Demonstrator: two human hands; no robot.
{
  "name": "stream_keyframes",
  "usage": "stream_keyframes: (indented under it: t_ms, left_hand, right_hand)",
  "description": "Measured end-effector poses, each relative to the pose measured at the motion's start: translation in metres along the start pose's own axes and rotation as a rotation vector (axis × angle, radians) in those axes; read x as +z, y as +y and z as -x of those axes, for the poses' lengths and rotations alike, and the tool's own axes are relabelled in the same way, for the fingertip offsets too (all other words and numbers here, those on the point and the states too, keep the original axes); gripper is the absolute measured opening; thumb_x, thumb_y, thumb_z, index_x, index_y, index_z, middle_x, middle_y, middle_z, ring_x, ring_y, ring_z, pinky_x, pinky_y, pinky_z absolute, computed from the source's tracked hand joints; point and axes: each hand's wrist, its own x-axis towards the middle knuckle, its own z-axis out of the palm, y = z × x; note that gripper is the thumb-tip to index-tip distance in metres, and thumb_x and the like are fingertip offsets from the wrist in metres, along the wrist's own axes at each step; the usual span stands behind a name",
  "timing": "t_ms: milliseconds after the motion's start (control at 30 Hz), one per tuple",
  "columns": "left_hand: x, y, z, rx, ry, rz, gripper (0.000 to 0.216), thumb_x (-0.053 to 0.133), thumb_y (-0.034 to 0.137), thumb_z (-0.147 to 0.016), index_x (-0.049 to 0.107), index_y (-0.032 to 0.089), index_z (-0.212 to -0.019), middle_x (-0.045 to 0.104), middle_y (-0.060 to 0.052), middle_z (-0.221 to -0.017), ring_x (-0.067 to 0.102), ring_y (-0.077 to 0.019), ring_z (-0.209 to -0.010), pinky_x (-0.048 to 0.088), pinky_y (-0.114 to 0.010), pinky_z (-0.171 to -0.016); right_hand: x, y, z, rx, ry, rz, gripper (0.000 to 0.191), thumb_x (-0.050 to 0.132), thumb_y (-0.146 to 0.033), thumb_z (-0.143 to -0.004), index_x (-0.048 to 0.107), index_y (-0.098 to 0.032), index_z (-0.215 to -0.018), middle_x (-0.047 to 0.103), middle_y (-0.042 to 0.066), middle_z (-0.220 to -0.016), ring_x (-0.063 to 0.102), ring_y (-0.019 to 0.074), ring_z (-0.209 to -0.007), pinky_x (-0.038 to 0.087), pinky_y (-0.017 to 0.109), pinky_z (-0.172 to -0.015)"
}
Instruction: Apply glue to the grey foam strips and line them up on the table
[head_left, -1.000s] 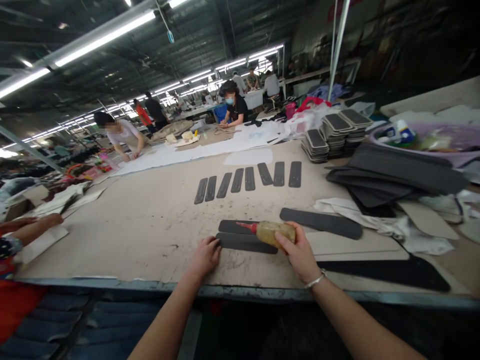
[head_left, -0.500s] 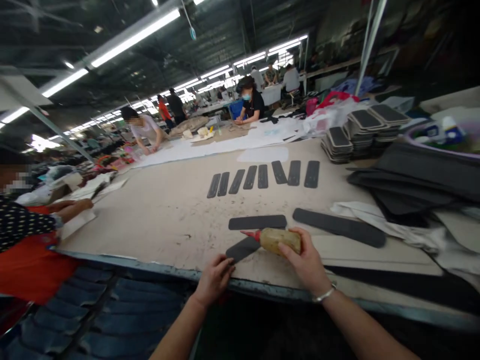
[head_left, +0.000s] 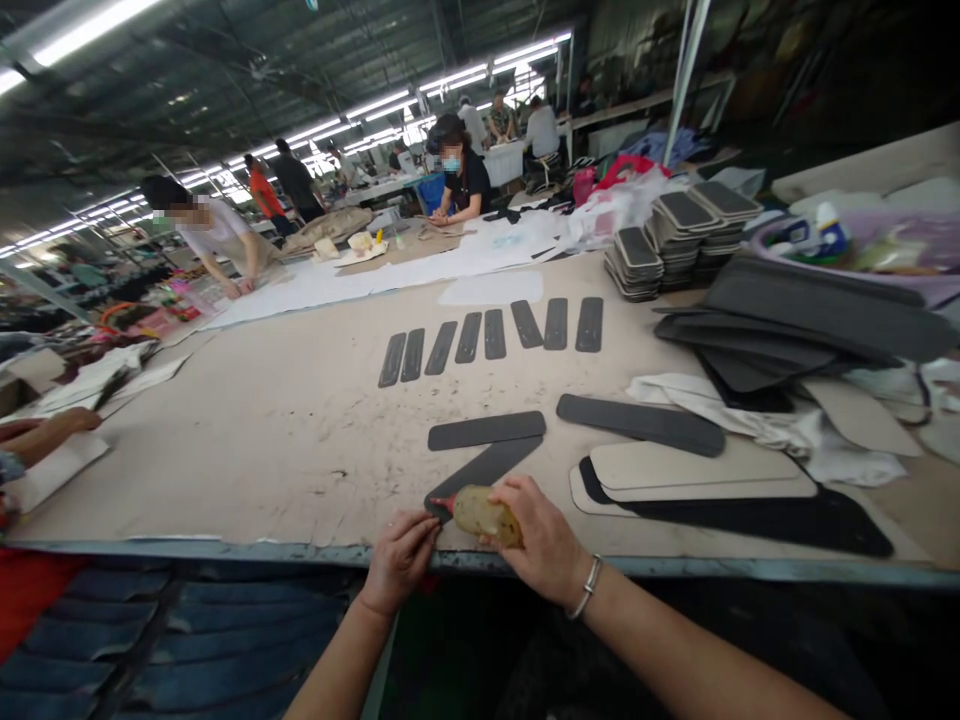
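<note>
My right hand [head_left: 544, 540] is closed around a yellowish squeeze bottle [head_left: 484, 515] with a red nozzle, tilted so the tip points left. That tip is at the near end of a dark grey strip [head_left: 487, 465] lying slantwise near the table's front edge. My left hand [head_left: 403, 555] pinches the strip's near end between thumb and fingers. The strip's far end meets a second dark strip [head_left: 484, 430]. A longer dark strip [head_left: 641, 425] lies to the right. Farther back is a row of several short dark pieces [head_left: 495, 333] with shiny marks on them.
Stacks of dark-topped pieces [head_left: 634, 265] stand at the back right, beside dark sheets [head_left: 810, 310] and a purple basin [head_left: 765, 240]. Beige and black panels [head_left: 697, 470] lie at right. At the left edge is a co-worker's hand [head_left: 60, 435]; other people work across the table.
The bottle in my right hand has moved down and left, from above the slanted strip to its near end. My left hand stays at that end. The whole view has shifted right.
</note>
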Motion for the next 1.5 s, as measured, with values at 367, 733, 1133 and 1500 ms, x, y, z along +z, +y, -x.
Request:
stream_keyframes:
  t_ms: [367, 733, 1133, 1500]
  left_hand:
    - [-0.003, -0.003, 0.003, 0.01, 0.021, 0.058, 0.01, 0.06, 0.015, -0.076, 0.062, 0.018, -0.085, 0.063, -0.007, -0.093, 0.06, -0.0176, -0.088, 0.052, -0.032, -0.079]
    - [-0.01, 0.009, 0.001, -0.014, -0.072, 0.016, 0.015, 0.054, 0.02, -0.083, 0.065, 0.02, -0.092, 0.064, -0.008, -0.096, 0.06, -0.0173, -0.089, 0.052, -0.033, -0.08]
    - [-0.002, 0.009, 0.005, -0.045, 0.022, 0.009, 0.014, 0.054, 0.024, -0.084, 0.067, 0.02, -0.089, 0.065, -0.007, -0.09, 0.061, -0.0165, -0.084, 0.052, -0.033, -0.078]
    - [0.001, 0.002, 0.006, 0.003, 0.064, 0.012, 0.011, 0.059, 0.022, -0.082, 0.067, 0.02, -0.089, 0.065, -0.005, -0.09, 0.061, -0.0166, -0.085, 0.05, -0.033, -0.079]
  right_hand:
    - [-0.013, -0.001, -0.006, 0.101, 0.157, -0.026, 0.042, 0.064, -0.028, -0.078, 0.044, -0.021, -0.114, 0.047, 0.009, -0.11, 0.049, 0.0223, -0.101, 0.045, 0.037, -0.089]
    - [-0.027, -0.008, 0.006, 0.035, 0.086, 0.001, 0.042, 0.064, -0.027, -0.077, 0.046, -0.022, -0.114, 0.047, 0.01, -0.11, 0.05, 0.0243, -0.101, 0.046, 0.04, -0.088]
    - [0.002, -0.013, 0.008, -0.04, -0.041, 0.089, 0.042, 0.064, -0.022, -0.076, 0.046, -0.024, -0.113, 0.045, 0.009, -0.111, 0.05, 0.0231, -0.1, 0.048, 0.038, -0.085]
    - [-0.036, -0.006, 0.005, 0.118, 0.051, 0.269, 0.039, 0.063, -0.025, -0.078, 0.048, -0.021, -0.114, 0.045, 0.011, -0.11, 0.051, 0.0248, -0.097, 0.048, 0.04, -0.085]
